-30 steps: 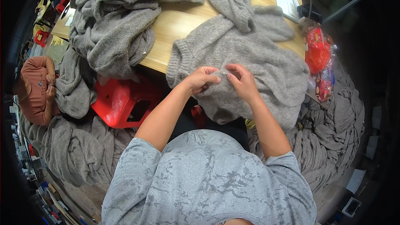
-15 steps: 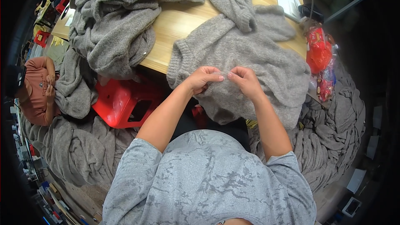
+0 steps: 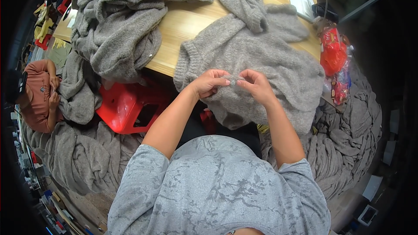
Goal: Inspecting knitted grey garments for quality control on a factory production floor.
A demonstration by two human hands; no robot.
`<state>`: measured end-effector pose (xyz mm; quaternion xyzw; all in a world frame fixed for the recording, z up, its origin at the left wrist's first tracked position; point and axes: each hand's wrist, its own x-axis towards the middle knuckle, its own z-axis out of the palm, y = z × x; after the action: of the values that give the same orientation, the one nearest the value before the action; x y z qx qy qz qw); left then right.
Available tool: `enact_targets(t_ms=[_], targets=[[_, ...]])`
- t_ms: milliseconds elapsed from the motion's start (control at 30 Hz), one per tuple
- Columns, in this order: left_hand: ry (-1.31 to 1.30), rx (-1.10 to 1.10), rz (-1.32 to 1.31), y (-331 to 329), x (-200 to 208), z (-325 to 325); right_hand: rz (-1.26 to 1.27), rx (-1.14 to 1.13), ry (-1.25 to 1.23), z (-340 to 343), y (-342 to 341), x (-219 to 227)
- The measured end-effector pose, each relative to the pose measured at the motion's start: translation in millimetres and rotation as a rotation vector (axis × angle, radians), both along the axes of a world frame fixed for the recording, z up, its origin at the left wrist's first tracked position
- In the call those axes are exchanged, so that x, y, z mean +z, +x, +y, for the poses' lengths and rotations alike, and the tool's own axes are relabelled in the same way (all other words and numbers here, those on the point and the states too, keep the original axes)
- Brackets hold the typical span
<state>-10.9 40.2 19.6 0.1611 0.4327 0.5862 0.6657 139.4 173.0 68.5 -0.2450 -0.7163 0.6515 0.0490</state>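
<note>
Gray sweater [image 3: 283,74] lies on the wooden table [image 3: 180,26], lower part hanging over the front edge. Left hand [image 3: 207,83] has thumb and fingers pinched on knit. Right hand [image 3: 257,88] just beside it, thumb and forefinger close together at same spot; can't tell if clamped. Gray clothes [image 3: 117,43] heaped left, red stool [image 3: 118,109] below, red bag [image 3: 333,56] right.

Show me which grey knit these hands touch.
The sweater draped over the near edge of the table, right of the big heap: the left hand and right hand touch only it.
</note>
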Motion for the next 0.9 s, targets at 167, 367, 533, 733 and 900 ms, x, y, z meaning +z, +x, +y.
enact_targets(t_ms=[167,367,533,733,900], targets=[[0.008,0.002,-0.005,1.2,1.5,0.3,-0.040,0.034,0.158,-1.2,-1.2,-0.3],[0.001,-0.001,0.004,0.7,2.7,1.0,-0.103,0.013,0.085,-1.3,-2.4,-1.2],[-0.084,0.068,-0.152,-5.1,-9.1,0.7,-0.097,0.001,0.049,-2.0,-3.3,-4.2],[-0.096,0.051,-0.113,-5.2,-5.4,0.8,-0.080,0.009,-0.001,1.1,-2.8,-14.2],[-0.072,0.055,-0.120,-4.5,0.4,-1.3,-0.038,-0.004,-0.048,2.8,-2.9,-23.6]])
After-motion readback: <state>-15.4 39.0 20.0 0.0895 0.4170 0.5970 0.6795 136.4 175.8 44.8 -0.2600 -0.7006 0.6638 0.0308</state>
